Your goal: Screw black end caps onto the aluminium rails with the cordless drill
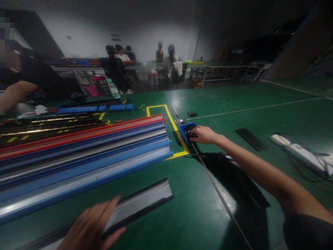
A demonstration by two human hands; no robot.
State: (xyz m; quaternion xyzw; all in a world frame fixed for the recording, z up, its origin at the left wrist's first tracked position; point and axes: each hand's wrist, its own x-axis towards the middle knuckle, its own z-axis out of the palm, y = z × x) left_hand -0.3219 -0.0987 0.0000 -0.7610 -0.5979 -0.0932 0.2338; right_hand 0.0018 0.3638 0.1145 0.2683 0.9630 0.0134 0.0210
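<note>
My left hand [92, 227] rests near the bottom edge on a long grey metal strip [142, 201] lying on the green table, thumb under its edge and fingers laid over it. My right hand [204, 134] reaches far forward into a small blue bin [185, 129], fingers curled down inside it. What the fingers hold is hidden. The bin sits at the edge of a yellow taped rectangle [169, 118].
A stack of long blue, grey and red profiles [85, 152] lies across the left. A dark flat piece [251, 139], a white power strip [301, 152] and a black bag [234, 173] lie on the right. A person's arm [15, 93] shows at far left; several people sit behind.
</note>
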